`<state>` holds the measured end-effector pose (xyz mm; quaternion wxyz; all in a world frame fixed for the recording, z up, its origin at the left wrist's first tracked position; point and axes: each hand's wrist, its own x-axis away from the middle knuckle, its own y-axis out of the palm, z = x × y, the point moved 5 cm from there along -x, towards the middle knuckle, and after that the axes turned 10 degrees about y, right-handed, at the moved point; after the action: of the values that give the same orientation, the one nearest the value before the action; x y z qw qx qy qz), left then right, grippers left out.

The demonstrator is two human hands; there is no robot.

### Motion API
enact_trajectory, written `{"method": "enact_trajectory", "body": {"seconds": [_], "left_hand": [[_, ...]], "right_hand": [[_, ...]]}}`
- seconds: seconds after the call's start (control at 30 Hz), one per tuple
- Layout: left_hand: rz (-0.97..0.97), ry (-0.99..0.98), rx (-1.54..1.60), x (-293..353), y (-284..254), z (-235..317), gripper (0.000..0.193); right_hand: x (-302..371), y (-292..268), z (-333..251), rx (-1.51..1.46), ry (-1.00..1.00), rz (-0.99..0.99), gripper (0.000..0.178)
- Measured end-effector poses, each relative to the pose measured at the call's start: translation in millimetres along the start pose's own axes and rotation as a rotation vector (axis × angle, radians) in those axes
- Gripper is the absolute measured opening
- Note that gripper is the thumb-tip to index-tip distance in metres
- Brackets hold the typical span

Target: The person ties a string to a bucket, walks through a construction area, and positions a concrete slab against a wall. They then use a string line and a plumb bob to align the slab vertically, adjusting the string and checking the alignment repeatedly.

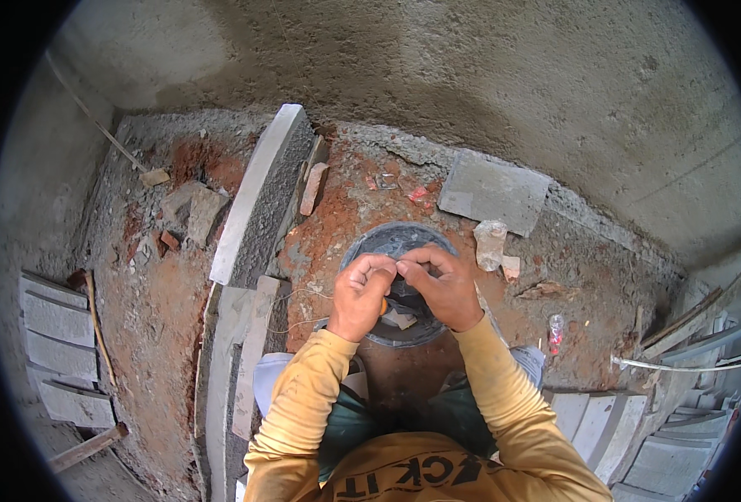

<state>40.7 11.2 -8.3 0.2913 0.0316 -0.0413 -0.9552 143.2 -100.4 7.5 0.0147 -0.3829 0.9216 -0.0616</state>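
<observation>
My left hand (360, 293) and my right hand (442, 286) meet fingertip to fingertip above a round black bucket (369, 244). Both are closed in a pinch, and what they hold is too small to make out. A small orange piece (384, 307) shows beside my left palm; its kind is hidden. Inside the bucket lie pale fragments (401, 319). Thin string (308, 292) runs over the ground to the left of my left hand.
A long plastered concrete slab (258, 197) stands on edge at the left, with boards (253, 351) nearer me. Behind the bucket are a flat grey slab (494, 191), a pale block (490, 244) and a brick (313, 189). A plastic bottle (555, 333) lies right.
</observation>
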Motion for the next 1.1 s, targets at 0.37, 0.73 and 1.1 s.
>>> {"method": "enact_trajectory", "body": {"seconds": [0.37,0.73,1.1], "left_hand": [[0.050,-0.037,-0.041,-4,-8,4,0.011],[0.137,0.067,-0.116,-2,-17,9,0.012],[0.132,-0.044,-0.078,-5,-22,-1,0.011]], "right_hand": [[4,6,-12,0.130,-0.184,0.054,0.011],[5,22,-7,0.209,-0.313,0.208,0.010],[12,33,12,-0.019,-0.180,0.296,0.007]]}}
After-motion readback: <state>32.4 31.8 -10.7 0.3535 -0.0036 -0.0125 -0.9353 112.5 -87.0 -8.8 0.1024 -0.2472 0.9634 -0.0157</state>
